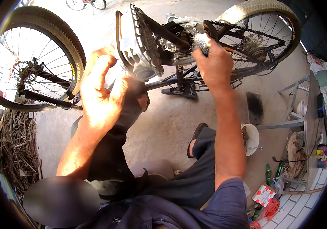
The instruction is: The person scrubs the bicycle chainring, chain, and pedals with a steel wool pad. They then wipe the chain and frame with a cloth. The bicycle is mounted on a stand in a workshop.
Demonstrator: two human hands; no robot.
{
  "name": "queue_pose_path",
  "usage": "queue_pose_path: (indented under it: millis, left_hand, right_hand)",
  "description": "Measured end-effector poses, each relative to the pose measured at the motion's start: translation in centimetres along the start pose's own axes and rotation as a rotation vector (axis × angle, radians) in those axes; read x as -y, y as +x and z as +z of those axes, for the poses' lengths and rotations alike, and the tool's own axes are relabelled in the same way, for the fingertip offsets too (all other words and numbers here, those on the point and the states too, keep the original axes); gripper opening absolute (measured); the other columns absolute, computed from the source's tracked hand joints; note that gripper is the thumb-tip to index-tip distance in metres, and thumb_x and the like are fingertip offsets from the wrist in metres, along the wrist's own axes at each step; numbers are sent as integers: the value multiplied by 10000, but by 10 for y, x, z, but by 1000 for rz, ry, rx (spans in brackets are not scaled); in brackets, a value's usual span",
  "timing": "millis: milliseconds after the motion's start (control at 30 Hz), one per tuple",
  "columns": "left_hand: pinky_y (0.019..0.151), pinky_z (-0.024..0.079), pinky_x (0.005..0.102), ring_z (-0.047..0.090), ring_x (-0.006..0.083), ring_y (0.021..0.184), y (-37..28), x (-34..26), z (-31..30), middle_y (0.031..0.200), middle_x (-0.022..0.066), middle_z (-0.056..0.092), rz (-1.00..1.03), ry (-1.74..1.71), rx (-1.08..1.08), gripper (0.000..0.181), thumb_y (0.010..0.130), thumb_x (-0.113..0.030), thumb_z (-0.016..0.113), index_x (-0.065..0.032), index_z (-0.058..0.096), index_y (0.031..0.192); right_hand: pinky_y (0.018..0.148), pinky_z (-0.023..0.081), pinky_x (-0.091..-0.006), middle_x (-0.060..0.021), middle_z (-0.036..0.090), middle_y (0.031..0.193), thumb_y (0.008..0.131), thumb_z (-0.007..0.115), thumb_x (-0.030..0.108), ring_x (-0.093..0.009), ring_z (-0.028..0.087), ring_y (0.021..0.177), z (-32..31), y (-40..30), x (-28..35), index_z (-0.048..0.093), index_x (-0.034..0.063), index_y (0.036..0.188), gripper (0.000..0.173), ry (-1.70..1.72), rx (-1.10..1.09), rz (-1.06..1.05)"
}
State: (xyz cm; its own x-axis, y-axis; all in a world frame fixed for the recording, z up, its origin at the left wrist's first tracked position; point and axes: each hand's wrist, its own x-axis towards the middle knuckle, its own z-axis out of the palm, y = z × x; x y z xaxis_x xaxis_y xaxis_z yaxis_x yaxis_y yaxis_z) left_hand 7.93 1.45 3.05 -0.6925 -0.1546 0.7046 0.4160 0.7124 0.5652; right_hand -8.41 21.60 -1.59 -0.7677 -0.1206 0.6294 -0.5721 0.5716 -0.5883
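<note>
A bicycle stands upside down before me, its saddle (180, 92) on the floor, its front wheel (34, 67) at the left and its rear wheel (262, 37) at the upper right. Between my thumb and fingers, my right hand (215, 61) pinches a silvery steel wool scrubber (201, 43) against the crankset. My left hand (103, 83) is beside the near pedal (143, 54), fingers curled and thumb apart from them; nothing shows in it. Whether its fingertips touch the pedal's edge, I cannot tell. The chain (246, 28) runs from the chainring (190, 21) back to the rear sprockets (258, 54).
A white bucket (253, 140) with things inside stands right of my right forearm. Farther right are a metal-legged stand (295, 123), green bottles (268, 174), a spotted box (263, 195) and bags. Dry sticks (17, 146) are heaped at the left. Another bicycle (87, 3) is at the top.
</note>
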Motion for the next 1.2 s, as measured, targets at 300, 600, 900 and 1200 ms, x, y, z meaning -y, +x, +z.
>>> queue_pose_path:
  millis: [300, 600, 900, 1200]
  left_hand:
    - [901, 477, 330, 590, 235, 1017, -2, 1, -2, 1115, 123, 581, -111, -87, -2, 279, 824, 55, 624, 24, 606, 1100]
    - [942, 499, 348, 599, 192, 1056, 0, 0, -6, 1142, 91, 590, -185, -155, -4, 252, 874, -18, 663, 2, 618, 1121]
    - [952, 504, 336, 600, 170, 1099, 2, 7, -14, 1143, 66, 620, -202, -199, -40, 243, 891, -70, 680, -39, 643, 1129]
    - [952, 506, 348, 597, 167, 1075, 0, 1, -9, 1140, 64, 600, -255, -246, -21, 238, 883, -36, 668, -32, 641, 1120]
  right_hand:
    - [477, 379, -213, 51, 601, 679, 838, 698, 140, -10, 465, 536, -9, 3, -3, 694, -18, 1107, 311, 543, 103, 297]
    - [437, 255, -187, 85, 533, 660, 882, 680, 94, 23, 347, 506, -7, 6, -8, 691, 2, 1102, 239, 869, 213, 365]
    - [531, 435, -233, 16, 607, 635, 808, 700, 137, -31, 496, 570, -16, -9, -1, 691, -30, 1103, 339, 356, -64, 212]
    - [547, 393, -200, 53, 608, 761, 840, 708, 128, -10, 470, 628, -3, 8, -7, 680, -10, 1151, 342, 759, 160, 342]
